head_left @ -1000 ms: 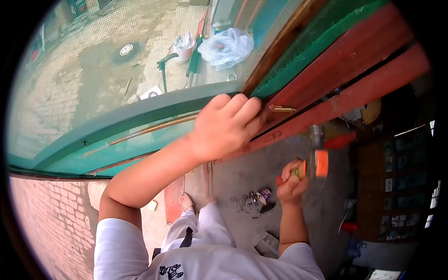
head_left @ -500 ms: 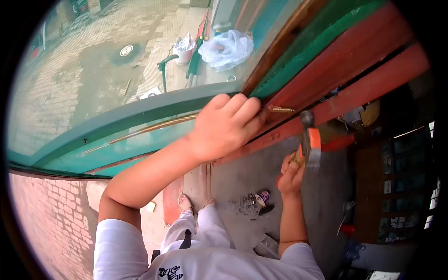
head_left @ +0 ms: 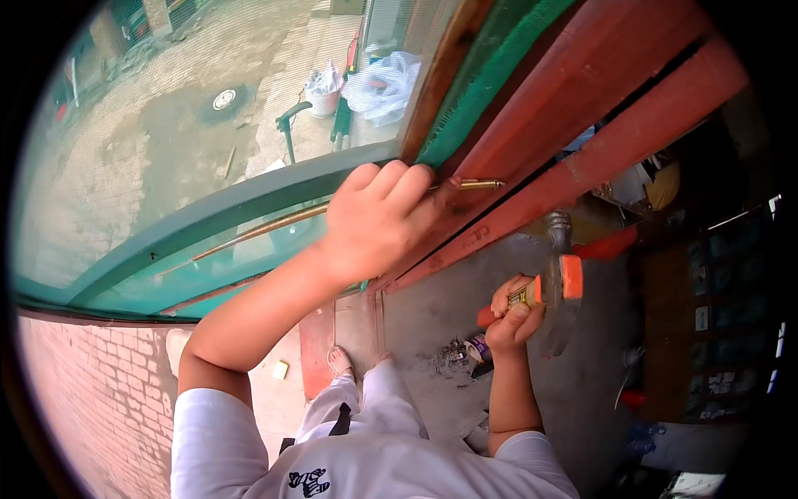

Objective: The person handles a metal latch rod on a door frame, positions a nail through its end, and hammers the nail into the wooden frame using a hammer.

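Note:
My left hand (head_left: 374, 212) is closed around a long brass-coloured rod or spring (head_left: 274, 221), pressed near the corner of the green frame (head_left: 249, 187). The rod's short end (head_left: 478, 184) sticks out past my fingers, against the red door post (head_left: 515, 133). Off to the right, my right hand (head_left: 515, 316) grips a hammer (head_left: 536, 291) by its orange and yellow handle. The hammer's metal head is smeared by motion and stands apart from the rod and the post. My left fingertips are hidden behind the hand.
A screened pane fills the upper left; beyond it are a white bucket (head_left: 323, 90) and a plastic bag (head_left: 382, 87). On the floor lie dark debris (head_left: 453, 358) and a small yellow box (head_left: 281, 369). Dark shelving (head_left: 715, 324) stands at the right.
The hammer has moved down and away from the rod's end and the red post. My left hand still holds the rod at the frame; the view has shifted slightly.

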Demonstrator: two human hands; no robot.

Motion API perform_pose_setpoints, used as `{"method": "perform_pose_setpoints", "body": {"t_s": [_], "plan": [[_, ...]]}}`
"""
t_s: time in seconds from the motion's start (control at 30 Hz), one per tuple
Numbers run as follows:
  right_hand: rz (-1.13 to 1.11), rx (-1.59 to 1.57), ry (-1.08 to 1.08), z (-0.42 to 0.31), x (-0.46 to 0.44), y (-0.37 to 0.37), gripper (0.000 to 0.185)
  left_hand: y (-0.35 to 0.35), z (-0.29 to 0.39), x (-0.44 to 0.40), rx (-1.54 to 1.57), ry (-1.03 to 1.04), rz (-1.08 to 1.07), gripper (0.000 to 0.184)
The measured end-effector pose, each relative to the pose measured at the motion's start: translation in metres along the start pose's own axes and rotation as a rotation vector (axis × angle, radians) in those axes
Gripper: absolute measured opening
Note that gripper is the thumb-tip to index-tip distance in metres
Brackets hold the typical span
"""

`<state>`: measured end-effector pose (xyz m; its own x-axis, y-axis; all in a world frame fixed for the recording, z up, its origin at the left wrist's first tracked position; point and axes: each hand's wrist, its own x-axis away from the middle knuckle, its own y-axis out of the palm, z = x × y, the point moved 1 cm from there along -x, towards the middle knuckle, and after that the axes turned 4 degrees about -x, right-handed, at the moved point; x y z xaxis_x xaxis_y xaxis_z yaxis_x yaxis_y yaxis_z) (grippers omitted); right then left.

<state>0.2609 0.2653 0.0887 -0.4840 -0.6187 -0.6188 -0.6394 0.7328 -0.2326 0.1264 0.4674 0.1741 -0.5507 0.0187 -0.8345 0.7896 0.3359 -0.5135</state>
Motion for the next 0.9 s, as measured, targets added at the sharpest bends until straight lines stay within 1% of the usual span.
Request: {"method": "perform_pose_setpoints", "body": {"t_s": [0.07,0.13,0.2,0.27,0.33,0.37,0.47,0.53,0.73,0.77,0.9], "plan": [[0.0,0.014,0.0,0.001,0.012,-0.008,0.024,-0.004,0.003,-0.002,0.071,-0.027,-0.049,0.047],[0.054,0.143,0.105,0.015,0.032,-0.005,0.029,-0.008,0.011,-0.005,0.116,-0.068,-0.11,0.048],[0.077,0.123,0.178,0.02,0.047,-0.003,0.032,-0.01,0.022,-0.007,0.128,-0.129,-0.186,0.049],[0.067,-0.042,0.213,0.013,0.052,0.005,0.031,-0.007,0.025,-0.007,0.162,-0.151,-0.202,0.049],[0.087,-0.128,0.273,0.009,0.058,0.015,0.035,-0.01,0.026,-0.006,0.165,-0.163,-0.24,0.049],[0.095,-0.172,0.301,0.008,0.059,0.019,0.039,-0.01,0.024,-0.005,0.172,-0.141,-0.22,0.049],[0.097,-0.303,0.386,0.005,0.061,0.026,0.035,-0.006,0.015,-0.001,0.189,-0.104,-0.16,0.05],[0.084,-0.331,0.388,0.004,0.059,0.028,0.034,-0.005,0.014,-0.001,0.195,-0.113,-0.118,0.051],[0.082,-0.334,0.402,-0.003,0.055,0.037,0.032,-0.01,0.025,-0.012,0.163,-0.224,-0.149,0.035],[0.083,-0.343,0.41,-0.005,0.057,0.038,0.032,-0.011,0.025,-0.012,0.14,-0.226,-0.186,0.028],[0.128,-0.341,0.439,-0.02,0.054,0.042,0.033,-0.018,0.015,-0.016,0.132,-0.113,-0.186,0.035]]}}
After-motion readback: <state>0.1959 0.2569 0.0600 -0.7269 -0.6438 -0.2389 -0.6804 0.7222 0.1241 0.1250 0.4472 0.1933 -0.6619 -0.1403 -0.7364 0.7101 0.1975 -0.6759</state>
